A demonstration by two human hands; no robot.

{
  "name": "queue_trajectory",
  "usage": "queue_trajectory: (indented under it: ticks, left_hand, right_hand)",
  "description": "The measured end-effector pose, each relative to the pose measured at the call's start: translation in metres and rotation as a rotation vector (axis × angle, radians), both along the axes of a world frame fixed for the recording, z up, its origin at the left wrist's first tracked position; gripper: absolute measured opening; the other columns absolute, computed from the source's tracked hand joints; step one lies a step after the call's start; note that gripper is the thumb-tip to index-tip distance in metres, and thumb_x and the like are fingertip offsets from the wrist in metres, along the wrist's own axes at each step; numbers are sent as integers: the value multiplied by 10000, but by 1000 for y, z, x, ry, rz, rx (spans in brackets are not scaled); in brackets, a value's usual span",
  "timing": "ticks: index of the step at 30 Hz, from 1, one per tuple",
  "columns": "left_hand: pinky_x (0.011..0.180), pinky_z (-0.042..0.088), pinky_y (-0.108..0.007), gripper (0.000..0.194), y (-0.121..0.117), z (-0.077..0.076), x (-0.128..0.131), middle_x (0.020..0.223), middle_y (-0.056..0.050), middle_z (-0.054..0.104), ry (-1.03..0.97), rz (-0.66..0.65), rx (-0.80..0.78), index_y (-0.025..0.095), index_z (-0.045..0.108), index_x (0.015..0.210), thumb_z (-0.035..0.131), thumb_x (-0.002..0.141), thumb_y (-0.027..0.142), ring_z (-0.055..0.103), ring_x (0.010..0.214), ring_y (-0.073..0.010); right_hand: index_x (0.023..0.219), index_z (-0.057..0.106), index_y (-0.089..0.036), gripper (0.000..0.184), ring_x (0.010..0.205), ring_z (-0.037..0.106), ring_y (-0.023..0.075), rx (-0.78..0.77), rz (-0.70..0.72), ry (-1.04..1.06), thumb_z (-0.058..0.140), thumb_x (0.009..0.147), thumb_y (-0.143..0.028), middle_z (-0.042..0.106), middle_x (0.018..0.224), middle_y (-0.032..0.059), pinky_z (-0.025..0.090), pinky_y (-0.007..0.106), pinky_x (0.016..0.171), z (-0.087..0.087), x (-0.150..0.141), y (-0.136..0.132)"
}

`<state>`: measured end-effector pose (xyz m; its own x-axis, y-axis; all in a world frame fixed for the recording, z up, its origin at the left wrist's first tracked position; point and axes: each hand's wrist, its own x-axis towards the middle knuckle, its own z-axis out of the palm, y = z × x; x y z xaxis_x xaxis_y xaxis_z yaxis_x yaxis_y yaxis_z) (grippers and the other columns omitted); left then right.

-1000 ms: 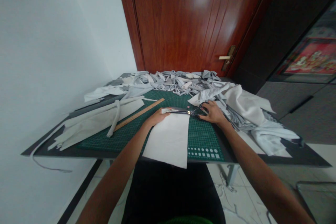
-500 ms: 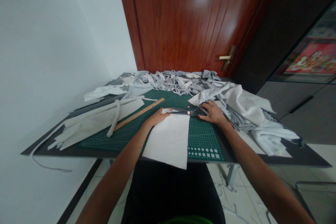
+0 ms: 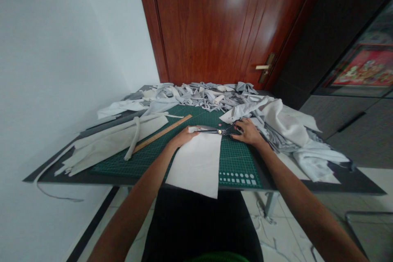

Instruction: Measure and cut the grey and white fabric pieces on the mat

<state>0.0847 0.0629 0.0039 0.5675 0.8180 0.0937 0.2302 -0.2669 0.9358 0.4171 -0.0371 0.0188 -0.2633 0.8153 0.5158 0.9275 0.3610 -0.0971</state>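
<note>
A white sheet of fabric [image 3: 198, 161] lies on the green cutting mat [image 3: 236, 159] and hangs over the table's near edge. My left hand [image 3: 184, 135] presses flat on the sheet's far left corner, fingers stretched out. My right hand [image 3: 248, 131] grips the handles of dark scissors [image 3: 219, 130], whose blades lie along the sheet's far edge, pointing left toward my left hand.
A wooden ruler [image 3: 162, 133] lies diagonally on the mat, left of my hands. Folded pale fabric [image 3: 116, 141] sits at the left, a heap of grey and white scraps [image 3: 205, 94] at the back, crumpled cloth [image 3: 294, 131] at the right. A wooden door [image 3: 227, 24] stands behind the dark table [image 3: 353, 184].
Almost nothing differs; both hands and the scissors stay at the sheet's far edge, with only a slight shift of the view.
</note>
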Motion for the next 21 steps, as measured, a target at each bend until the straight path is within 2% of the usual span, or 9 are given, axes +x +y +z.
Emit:
queue_trajectory:
  ticks: [9, 21]
  left_hand:
    - [949, 540, -339, 308, -3, 4, -1, 1083, -57, 789, 76, 12, 30, 157, 771, 1122, 666, 868, 297, 696, 1051, -251]
    - [902, 549, -331, 333, 1, -3, -2, 1047, -51, 779, 42, 5, -4, 163, 770, 1107, 677, 851, 355, 696, 978, -238]
  right_hand:
    - [796, 569, -234, 278, 798, 537, 272, -9, 28, 46, 775, 806, -422, 583, 807, 55, 404, 376, 767, -1, -1, 0]
    - [784, 549, -235, 284, 790, 532, 268, 0, 50, 49, 772, 807, -410, 577, 786, 49, 394, 371, 769, -1, -1, 1]
